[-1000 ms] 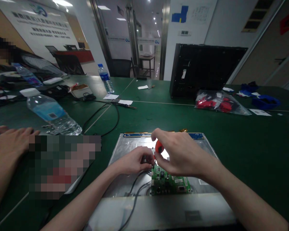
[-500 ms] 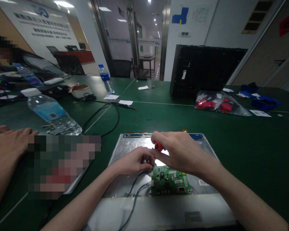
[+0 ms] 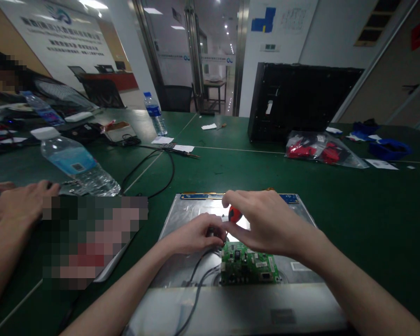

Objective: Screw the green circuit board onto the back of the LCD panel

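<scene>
A silver metal panel lies flat on the green table before me, with a small green circuit board fixed near its middle. My right hand is closed round a screwdriver with a red-orange handle, held upright at the board's upper left corner. My left hand is pinched at the same corner, steadying the tip; what it holds is hidden. Black cables run from that corner toward me.
Another person's hands rest at the far left beside a lying water bottle. A black cable loops across the table. A black monitor back and a bag of red parts stand behind.
My right hand has shifted slightly on the screwdriver handle, as if turning it; the handle shows more between my fingers. The left hand stays put.
</scene>
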A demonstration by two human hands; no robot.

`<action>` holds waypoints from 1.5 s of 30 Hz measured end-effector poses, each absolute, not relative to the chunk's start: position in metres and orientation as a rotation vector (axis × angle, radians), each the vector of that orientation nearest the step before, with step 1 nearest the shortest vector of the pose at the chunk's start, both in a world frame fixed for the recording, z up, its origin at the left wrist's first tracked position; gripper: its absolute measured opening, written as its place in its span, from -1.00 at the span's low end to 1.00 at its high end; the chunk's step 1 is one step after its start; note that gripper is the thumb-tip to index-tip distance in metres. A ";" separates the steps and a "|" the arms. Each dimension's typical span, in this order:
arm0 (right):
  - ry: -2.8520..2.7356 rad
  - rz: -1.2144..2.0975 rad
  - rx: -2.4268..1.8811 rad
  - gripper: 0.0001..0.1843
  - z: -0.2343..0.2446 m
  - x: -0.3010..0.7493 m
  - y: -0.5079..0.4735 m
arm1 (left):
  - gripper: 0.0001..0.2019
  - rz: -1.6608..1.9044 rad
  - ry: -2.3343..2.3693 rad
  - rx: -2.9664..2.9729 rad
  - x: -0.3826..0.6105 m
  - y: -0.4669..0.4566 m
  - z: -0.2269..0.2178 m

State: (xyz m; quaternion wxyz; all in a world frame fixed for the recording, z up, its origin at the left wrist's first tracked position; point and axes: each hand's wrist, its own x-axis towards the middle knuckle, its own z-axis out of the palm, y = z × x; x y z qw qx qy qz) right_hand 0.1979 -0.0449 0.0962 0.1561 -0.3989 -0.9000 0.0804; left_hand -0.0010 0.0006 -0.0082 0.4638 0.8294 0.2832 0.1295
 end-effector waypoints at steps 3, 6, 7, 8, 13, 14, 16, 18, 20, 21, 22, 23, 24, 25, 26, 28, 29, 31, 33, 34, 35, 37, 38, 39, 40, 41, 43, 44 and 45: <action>-2.600 0.289 -1.127 -0.85 0.098 0.198 -0.047 | -0.90 0.308 0.750 2.058 -0.003 0.001 -0.012; -2.597 0.287 -1.135 -0.83 0.095 0.196 -0.047 | -0.88 0.333 0.765 2.035 -0.004 -0.001 -0.015; -2.591 0.264 -1.139 -0.82 0.094 0.195 -0.047 | -0.88 0.341 0.768 2.027 -0.003 -0.002 -0.015; -2.585 0.238 -1.142 -0.81 0.092 0.195 -0.046 | -0.87 0.344 0.770 2.022 -0.003 -0.002 -0.015; -2.580 0.161 -1.167 -0.84 0.090 0.195 -0.044 | -0.89 0.317 0.724 1.997 -0.002 0.001 -0.013; -2.579 0.169 -1.165 -0.82 0.091 0.195 -0.044 | -0.90 0.316 0.726 1.986 -0.002 0.001 -0.013; -2.577 0.203 -1.146 -0.83 0.093 0.197 -0.045 | -0.91 0.324 0.755 1.976 -0.002 0.002 -0.012; -2.570 0.240 -1.131 -0.85 0.094 0.197 -0.045 | -0.91 0.330 0.775 1.986 -0.002 0.001 -0.012; -2.560 0.248 -1.135 -0.84 0.094 0.196 -0.044 | -0.90 0.344 0.779 1.985 -0.001 0.001 -0.010; -2.554 0.237 -1.141 -0.85 0.094 0.196 -0.043 | -0.91 0.344 0.772 1.979 -0.001 0.000 -0.010; -2.551 0.220 -1.145 -0.86 0.093 0.196 -0.042 | -0.92 0.339 0.764 1.971 -0.001 0.000 -0.009; -2.550 0.197 -1.147 -0.86 0.092 0.195 -0.041 | -0.93 0.332 0.754 1.965 0.000 0.001 -0.008; -2.553 0.175 -1.151 -0.84 0.091 0.195 -0.040 | -0.94 0.324 0.742 1.962 0.000 0.001 -0.008; -2.558 0.157 -1.154 -0.81 0.091 0.195 -0.040 | -0.94 0.318 0.731 1.959 0.000 0.001 -0.008; -2.567 0.146 -1.154 -0.79 0.091 0.196 -0.040 | -0.94 0.314 0.726 1.954 0.000 0.002 -0.008; -2.577 0.152 -1.151 -0.78 0.091 0.197 -0.040 | -0.93 0.312 0.739 1.951 -0.001 0.002 -0.008; -2.578 0.167 -1.147 -0.79 0.092 0.198 -0.041 | -0.92 0.311 0.756 1.954 -0.001 0.003 -0.009; -2.578 0.214 -1.139 -0.85 0.094 0.199 -0.043 | -0.92 0.312 0.786 1.968 -0.002 0.002 -0.010; -2.574 0.253 -1.134 -0.85 0.095 0.199 -0.044 | -0.91 0.321 0.797 1.975 -0.002 0.001 -0.010; -2.575 0.257 -1.132 -0.84 0.095 0.199 -0.044 | -0.91 0.328 0.798 1.972 -0.002 0.001 -0.010; -2.572 0.245 -1.135 -0.85 0.095 0.198 -0.044 | -0.92 0.331 0.795 1.968 -0.002 0.001 -0.009; -2.565 0.183 -1.144 -0.87 0.093 0.196 -0.043 | -0.92 0.327 0.779 1.957 -0.002 0.000 -0.009; -2.563 0.146 -1.149 -0.85 0.092 0.195 -0.043 | -0.92 0.324 0.768 1.947 -0.002 0.001 -0.009; -2.565 0.115 -1.152 -0.83 0.091 0.195 -0.042 | -0.92 0.322 0.758 1.938 -0.002 0.001 -0.009; -2.567 0.091 -1.153 -0.81 0.091 0.195 -0.041 | -0.91 0.320 0.751 1.928 -0.002 0.002 -0.010; -2.571 0.081 -1.153 -0.79 0.091 0.195 -0.041 | -0.90 0.319 0.749 1.921 -0.002 0.002 -0.011; -2.574 0.101 -1.154 -0.78 0.092 0.197 -0.041 | -0.88 0.322 0.762 1.925 -0.002 0.003 -0.012; -2.575 0.133 -1.153 -0.79 0.093 0.198 -0.042 | -0.88 0.321 0.769 1.939 -0.003 0.003 -0.013; -2.576 0.172 -1.150 -0.81 0.094 0.199 -0.042 | -0.89 0.321 0.777 1.956 -0.003 0.002 -0.013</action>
